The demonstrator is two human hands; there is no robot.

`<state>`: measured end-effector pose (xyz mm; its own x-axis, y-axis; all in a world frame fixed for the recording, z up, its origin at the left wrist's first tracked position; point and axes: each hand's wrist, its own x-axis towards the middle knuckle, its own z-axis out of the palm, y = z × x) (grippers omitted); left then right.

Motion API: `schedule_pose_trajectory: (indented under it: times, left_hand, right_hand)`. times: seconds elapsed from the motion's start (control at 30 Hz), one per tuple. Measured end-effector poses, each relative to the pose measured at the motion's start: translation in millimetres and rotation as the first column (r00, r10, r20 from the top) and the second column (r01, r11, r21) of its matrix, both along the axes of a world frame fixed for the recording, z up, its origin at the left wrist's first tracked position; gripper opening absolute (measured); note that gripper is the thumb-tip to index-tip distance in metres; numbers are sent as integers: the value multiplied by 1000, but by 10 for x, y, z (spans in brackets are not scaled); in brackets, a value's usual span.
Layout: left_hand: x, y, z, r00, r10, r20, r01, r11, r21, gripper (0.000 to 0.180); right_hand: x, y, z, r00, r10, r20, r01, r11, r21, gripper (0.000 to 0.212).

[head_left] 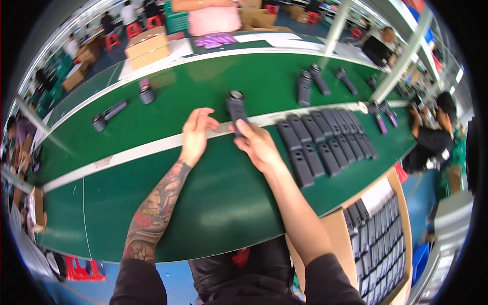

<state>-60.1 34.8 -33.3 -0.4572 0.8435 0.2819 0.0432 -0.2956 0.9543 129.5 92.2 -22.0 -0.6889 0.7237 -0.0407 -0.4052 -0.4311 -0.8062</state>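
Observation:
In my right hand (257,146) is a dark grey handheld device (236,105) with a straight handle and a round head. My fingers and thumb close on the lower handle, and the head points away from me over the green belt. To its left, my left hand (196,133) holds nothing; its fingers are partly bent and apart, a short gap from the device. Right of my right hand, rows of dark grey oblong casings (304,165) lie on the green tabletop (229,203). Similar handheld devices rest on the belt, including one (304,89) at the right and one (110,115) at the left.
A white rail (147,149) runs between the tabletop and the green belt (193,81). An open cardboard box (401,218) full of dark casings stands at my lower right. Purple pieces (215,39) lie across the belt in front of a person in pink. Another person (432,132) works at the right.

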Motion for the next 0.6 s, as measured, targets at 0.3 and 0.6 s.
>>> schedule_pose_trajectory:
  times: [0.3,0.6]
  left_hand:
    - [-48,-60,-43,991,-67,-119,61,997,-57,29]
    - [9,-48,57,984,-69,-165,52,993,-104,25]
  right_hand:
    - [739,-73,452,984,-103,143,57,954,296,38]
    - [3730,-320,728,197,-651,733,230,758,610,29]
